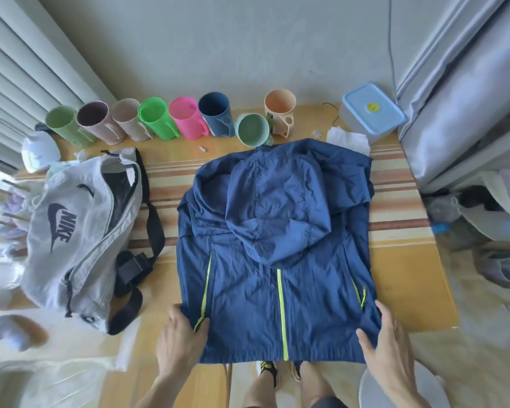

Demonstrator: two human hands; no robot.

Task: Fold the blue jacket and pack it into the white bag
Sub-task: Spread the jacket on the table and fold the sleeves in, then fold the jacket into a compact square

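Observation:
The blue jacket lies flat on the table, front up, with neon yellow zippers. Its hood is folded down over the chest and both sleeves are tucked in. The hem hangs over the near table edge. My left hand pinches the jacket's lower left edge beside a pocket zipper. At the lower right edge, my right hand grips the fabric. The white bag, with a dark logo and black strap, lies to the left of the jacket with its top zipper open.
A row of several coloured mugs lines the far table edge. A lidded blue-and-white box and a white cloth sit at the far right. The table carries a striped mat. A round white stool is near my right.

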